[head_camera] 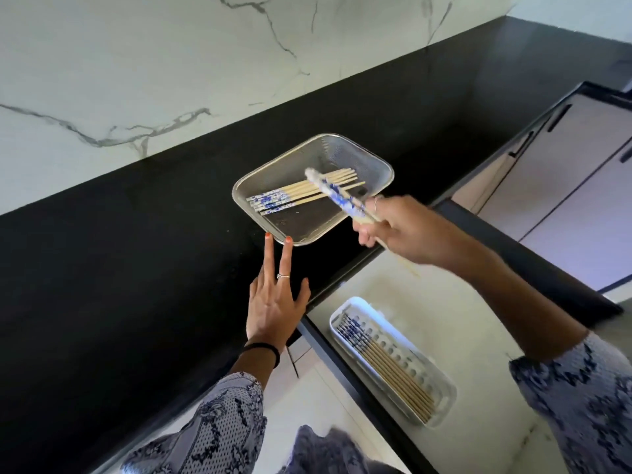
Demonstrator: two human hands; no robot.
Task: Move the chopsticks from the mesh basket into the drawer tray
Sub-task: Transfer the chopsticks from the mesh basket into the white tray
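Black worktop (136,268) carries the mesh basket (383,172), where several chopsticks (307,191) lie side by side. The right hand (407,230) is closed around a blurred bundle of chopsticks (338,196) above the basket. The left hand (273,302) rests flat, fingers spread, touching the basket rim. More chopsticks (386,367) lie in the white drawer tray (345,306) below.

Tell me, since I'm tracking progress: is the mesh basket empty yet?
Not empty. Several chopsticks lie in the mesh basket; the right hand holds others above it.
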